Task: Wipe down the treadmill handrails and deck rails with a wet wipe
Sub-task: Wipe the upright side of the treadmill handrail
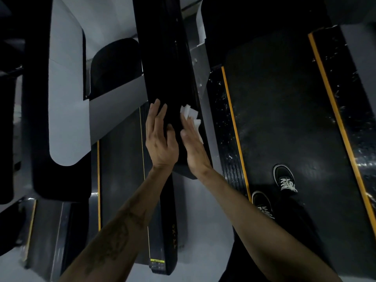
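Fingers point(156, 117) of the left hand point(160, 139) lie straight on the long glossy black handrail point(162, 64); the right hand point(193, 143) presses a crumpled white wet wipe point(191, 115) flat beside it. The loose wipe might slip off the rail's edge.

Small yellow letters, seemingly "TX-9", seen upside down on a black deck rail point(173, 226) at 6 o'clock, yellow sticker point(157, 260) below, too small to be read

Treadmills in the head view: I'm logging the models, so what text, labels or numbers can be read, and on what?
"TX-9"-like yellow marking, uncertain, on the neighbouring treadmill's side rail.
Yellow sticker at that deck's end: print too small to read.
Shoes: no readable text.
Handrail, wipe: none.
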### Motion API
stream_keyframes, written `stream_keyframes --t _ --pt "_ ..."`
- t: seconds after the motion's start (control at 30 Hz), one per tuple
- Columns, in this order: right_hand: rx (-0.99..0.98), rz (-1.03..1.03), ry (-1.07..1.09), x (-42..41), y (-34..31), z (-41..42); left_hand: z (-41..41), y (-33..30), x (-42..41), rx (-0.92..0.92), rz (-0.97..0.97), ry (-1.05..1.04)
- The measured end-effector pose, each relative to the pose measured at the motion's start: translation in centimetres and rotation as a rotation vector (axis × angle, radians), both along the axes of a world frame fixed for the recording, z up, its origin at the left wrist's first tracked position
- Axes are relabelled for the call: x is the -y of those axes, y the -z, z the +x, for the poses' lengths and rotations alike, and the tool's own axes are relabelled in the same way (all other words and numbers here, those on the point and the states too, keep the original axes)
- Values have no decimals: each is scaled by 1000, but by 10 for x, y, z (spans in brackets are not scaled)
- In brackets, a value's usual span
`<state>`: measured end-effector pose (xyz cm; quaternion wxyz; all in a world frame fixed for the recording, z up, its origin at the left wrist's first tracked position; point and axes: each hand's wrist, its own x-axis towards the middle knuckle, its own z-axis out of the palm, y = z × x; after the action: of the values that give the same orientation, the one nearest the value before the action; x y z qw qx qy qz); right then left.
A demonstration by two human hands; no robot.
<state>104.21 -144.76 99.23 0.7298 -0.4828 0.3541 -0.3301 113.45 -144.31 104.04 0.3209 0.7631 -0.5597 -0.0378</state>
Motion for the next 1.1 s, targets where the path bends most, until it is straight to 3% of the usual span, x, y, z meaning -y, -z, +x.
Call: stream_keyframes --t 0.1,0.2,0.4,0.53,0.7,0.87,1.1 --pt "13 -32 -49 -38 15 -21 2 0 1 -22 15 28" --pt "-27 71 -66 -68 25 -33 3 1 1 -4 15 54" --pt "79 103 32 0 -9 -1 3 2 -1 20 8 58" --pt "85 2 -38 -10 -1 -7 4 1 0 30 7 52" --pt "-60 -80 -125 -75 30 -40 0 -2 0 23 19 28" --pt "-49 -20 -62 -29 9 -15 -1 -9 2 56 52 22" --pt "-11 59 -10 24 2 2 24 -26 41 266 66 25"
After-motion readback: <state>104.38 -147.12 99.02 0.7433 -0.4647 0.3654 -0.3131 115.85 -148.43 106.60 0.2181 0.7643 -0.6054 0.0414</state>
